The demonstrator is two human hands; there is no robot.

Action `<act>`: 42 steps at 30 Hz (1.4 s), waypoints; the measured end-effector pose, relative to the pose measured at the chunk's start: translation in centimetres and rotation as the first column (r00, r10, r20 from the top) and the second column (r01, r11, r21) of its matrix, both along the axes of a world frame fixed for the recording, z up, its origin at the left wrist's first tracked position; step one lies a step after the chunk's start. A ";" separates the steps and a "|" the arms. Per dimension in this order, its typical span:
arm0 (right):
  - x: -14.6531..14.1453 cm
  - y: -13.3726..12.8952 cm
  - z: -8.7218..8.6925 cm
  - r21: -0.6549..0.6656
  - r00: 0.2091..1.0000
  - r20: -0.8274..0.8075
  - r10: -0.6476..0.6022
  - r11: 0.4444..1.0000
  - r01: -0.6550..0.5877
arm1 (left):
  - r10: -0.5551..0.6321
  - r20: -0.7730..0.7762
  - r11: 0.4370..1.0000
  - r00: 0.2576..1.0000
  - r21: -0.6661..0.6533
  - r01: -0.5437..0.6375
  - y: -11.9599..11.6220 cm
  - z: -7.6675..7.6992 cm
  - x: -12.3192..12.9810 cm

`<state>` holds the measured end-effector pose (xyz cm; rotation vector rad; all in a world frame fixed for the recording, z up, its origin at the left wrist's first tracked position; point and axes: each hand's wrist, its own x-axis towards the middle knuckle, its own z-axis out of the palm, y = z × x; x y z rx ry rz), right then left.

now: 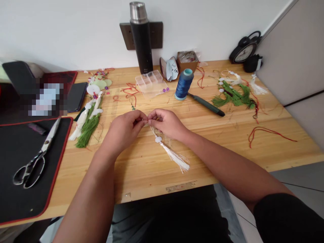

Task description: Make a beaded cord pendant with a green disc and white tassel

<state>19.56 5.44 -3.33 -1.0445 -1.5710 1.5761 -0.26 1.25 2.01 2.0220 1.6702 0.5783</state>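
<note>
The left hand (126,130) and right hand (165,124) are curled nearly closed, fingertips (146,118) pinched together over the top of a white tassel (176,158), though the fingers hide exactly how it is held. Its cord runs down past a small white ornament and the fringe lies on the wooden desk (141,175) just below the hands. Left of them, steel scissors (48,141) rest on a red-edged black mat (15,152), and a green tassel (88,130) lies beside white cordwork. To the right lies a loose red cord (268,133). Farther on are a dark-handled tool (206,104), a blue thread spool (184,84), a clear compartment box (149,83) and a green-and-white tassel piece (233,94). Against the wall at the back stand a black steel-topped flask (141,38) and, in the corner, an alarm clock (244,50)
</note>
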 end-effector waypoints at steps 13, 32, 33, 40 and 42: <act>0.3 0.4 0.9 -0.122 0.998 -0.060 -0.003 0.993 -0.004 | -0.057 0.033 0.998 0.998 0.015 0.057 0.6 -1.7 -0.5; 0.5 0.3 1.0 -0.109 0.996 -0.094 0.006 0.994 -0.016 | -0.017 0.183 0.998 0.983 -0.062 0.029 0.7 -2.0 0.1; 0.5 0.3 1.0 -0.107 0.996 -0.095 0.004 0.994 -0.014 | -0.014 0.196 0.997 0.981 -0.066 0.027 0.7 -2.0 0.1; 0.5 0.5 0.9 -0.111 0.993 -0.116 0.013 0.993 -0.026 | 0.035 0.269 0.997 0.963 -0.074 -0.015 0.7 -1.8 0.5; 0.5 0.5 0.9 -0.120 0.993 -0.121 0.013 0.992 -0.028 | 0.043 0.280 0.997 0.959 -0.069 -0.024 0.7 -1.8 0.6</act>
